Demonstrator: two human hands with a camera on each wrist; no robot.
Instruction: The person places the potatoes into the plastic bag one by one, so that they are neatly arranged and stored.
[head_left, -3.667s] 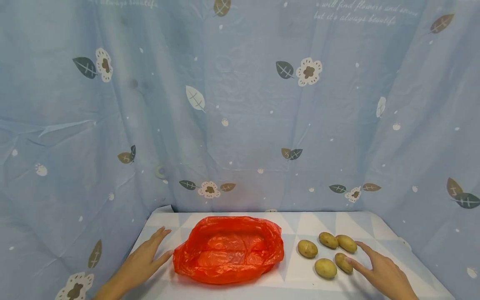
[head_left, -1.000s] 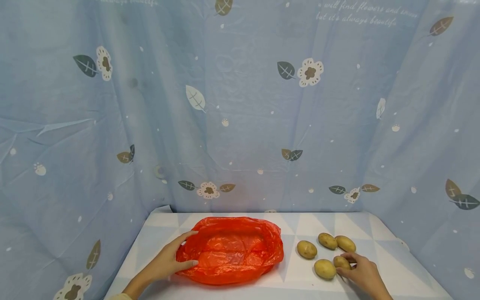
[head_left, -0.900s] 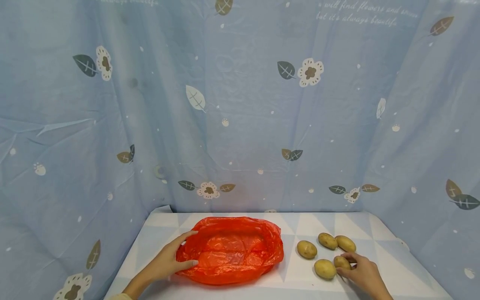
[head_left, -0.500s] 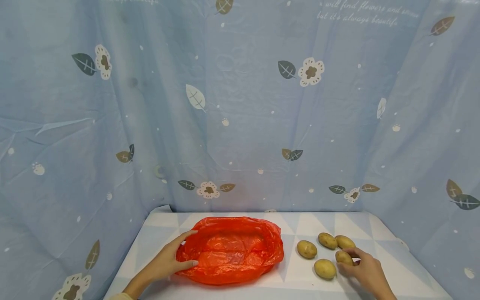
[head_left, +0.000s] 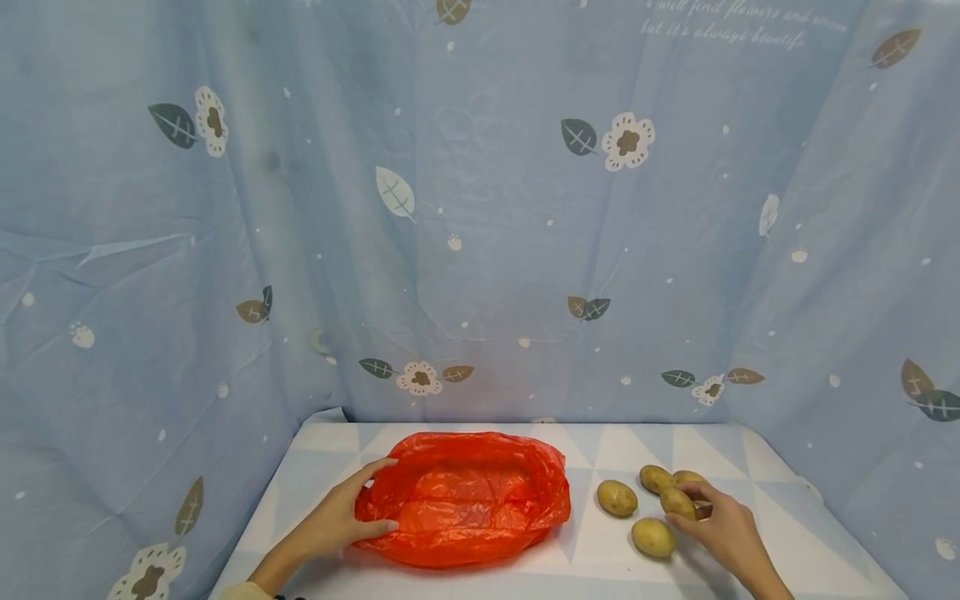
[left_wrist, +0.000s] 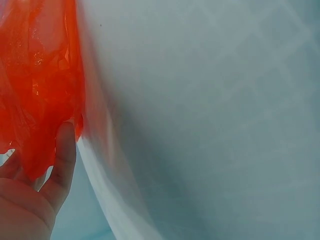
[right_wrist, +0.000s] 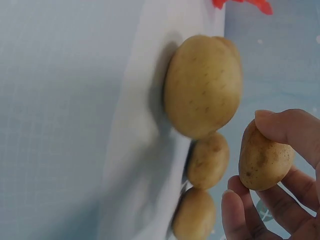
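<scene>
A red plastic bag [head_left: 461, 546] lies on the table, its mouth spread wide and turned up. My left hand [head_left: 337, 517] holds its left end, thumb near the front rim and fingers at the back rim. In the left wrist view the bag's edge [left_wrist: 37, 125] is between thumb and fingers. My right hand [head_left: 726, 529] pinches a small potato [head_left: 677, 503] between thumb and fingers, raised off the table in the right wrist view. Near it lie a front potato [head_left: 653, 537], a left potato [head_left: 617, 498], a back potato [head_left: 656, 479] and one partly hidden behind the right hand.
The table [head_left: 600, 575] has a pale cloth with light triangles. Blue curtain [head_left: 487, 250] printed with leaves and flowers hangs behind and at both sides. The loose potatoes lie to the right of the bag.
My left hand has moved right onto the bag's left end. My right hand has taken hold of a potato and lifted it, shifting slightly left and back. The other potatoes stay put.
</scene>
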